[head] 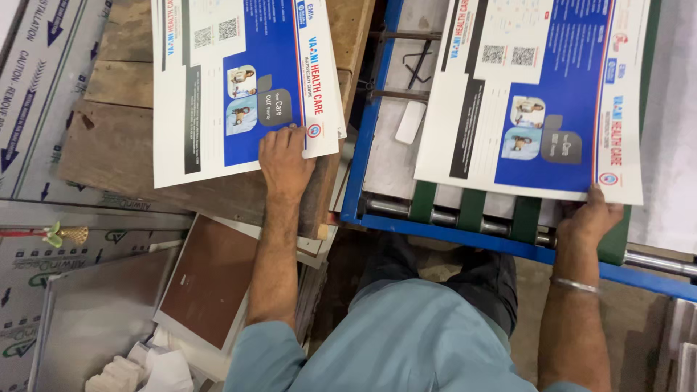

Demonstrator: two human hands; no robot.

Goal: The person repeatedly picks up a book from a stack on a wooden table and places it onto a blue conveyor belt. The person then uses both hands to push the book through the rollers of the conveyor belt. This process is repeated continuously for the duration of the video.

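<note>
The left hand [284, 161] lies flat, fingers spread, on the near right corner of a printed sheet [239, 80] topping a stack on the wooden tabletop [116, 145]; that corner slightly overhangs the tabletop's right edge. The right hand [589, 218] pinches the near edge of a second sheet [534, 94], thumb on top, fingers hidden beneath. This sheet rests on green belts [472, 209] and rollers [385, 207] inside a blue frame [367, 138]. A narrow gap separates the two sheets. A brown board [210, 279] leans below the tabletop.
</note>
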